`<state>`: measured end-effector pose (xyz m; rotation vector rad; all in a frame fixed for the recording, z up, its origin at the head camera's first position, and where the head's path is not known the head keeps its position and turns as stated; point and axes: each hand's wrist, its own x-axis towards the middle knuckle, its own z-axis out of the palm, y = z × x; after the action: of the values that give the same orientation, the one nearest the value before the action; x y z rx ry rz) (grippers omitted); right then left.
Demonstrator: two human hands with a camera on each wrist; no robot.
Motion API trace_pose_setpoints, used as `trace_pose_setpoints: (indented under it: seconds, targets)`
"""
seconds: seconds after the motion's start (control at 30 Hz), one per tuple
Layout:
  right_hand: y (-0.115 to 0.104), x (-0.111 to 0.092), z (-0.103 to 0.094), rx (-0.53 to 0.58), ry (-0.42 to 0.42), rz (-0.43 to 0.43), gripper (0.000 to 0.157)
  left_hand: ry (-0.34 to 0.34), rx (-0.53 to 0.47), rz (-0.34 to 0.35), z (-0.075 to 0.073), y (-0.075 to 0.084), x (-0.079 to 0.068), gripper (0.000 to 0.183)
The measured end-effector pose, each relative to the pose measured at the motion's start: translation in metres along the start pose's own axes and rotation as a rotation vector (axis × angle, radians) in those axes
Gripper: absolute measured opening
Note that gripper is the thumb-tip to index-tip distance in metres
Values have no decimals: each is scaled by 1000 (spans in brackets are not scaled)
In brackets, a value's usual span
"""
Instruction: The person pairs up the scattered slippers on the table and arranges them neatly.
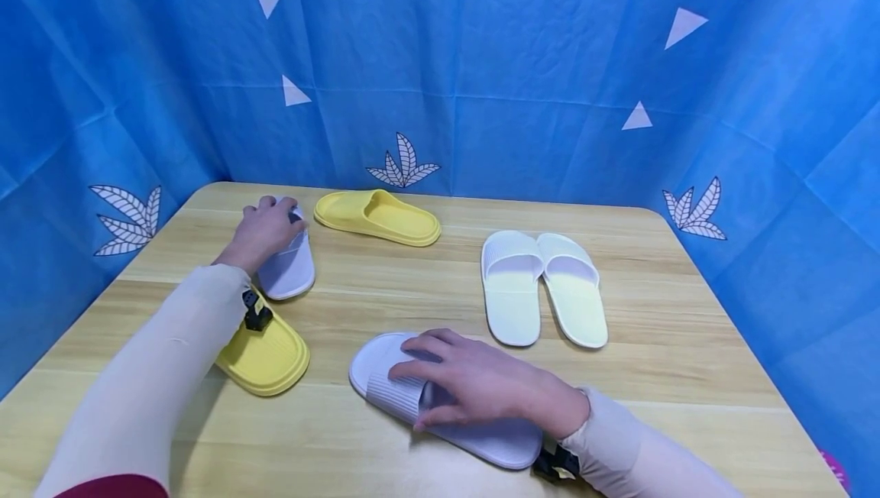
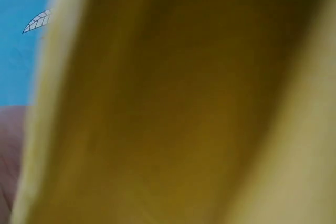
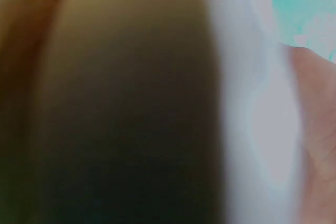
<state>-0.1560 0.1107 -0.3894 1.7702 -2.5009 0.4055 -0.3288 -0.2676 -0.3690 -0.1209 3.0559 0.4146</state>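
Observation:
At the far left, my left hand (image 1: 268,228) is over the strap end of a lavender slipper (image 1: 289,269), its fingers bent around the strap. Below that wrist lies a yellow slipper (image 1: 268,357), partly hidden by the sleeve; its blurred yellow surface (image 2: 173,103) fills most of the left wrist view. My right hand (image 1: 477,379) spans the ribbed strap of the other lavender slipper (image 1: 495,441) at the front middle, fingers spread over the far side and thumb by the near side. That slipper lies flat on the table. The right wrist view is mostly blurred.
A second yellow slipper (image 1: 406,223) lies sideways near the back edge of the wooden table (image 1: 653,391). Two white slippers (image 1: 512,311) sit side by side at right of middle, toes touching. A blue patterned curtain (image 1: 467,47) encloses the back and sides.

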Motion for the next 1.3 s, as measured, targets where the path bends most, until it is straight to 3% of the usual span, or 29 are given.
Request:
trace_pose_setpoints:
  seconds: [0.3,1.3]
  targets:
    - [-3,1,-2,-23,-17,14,63,30,-18,21,1,1,-1,54]
    - [-2,4,-2,-20,-23,29,61,37,-9,10,1,5,-7,60]
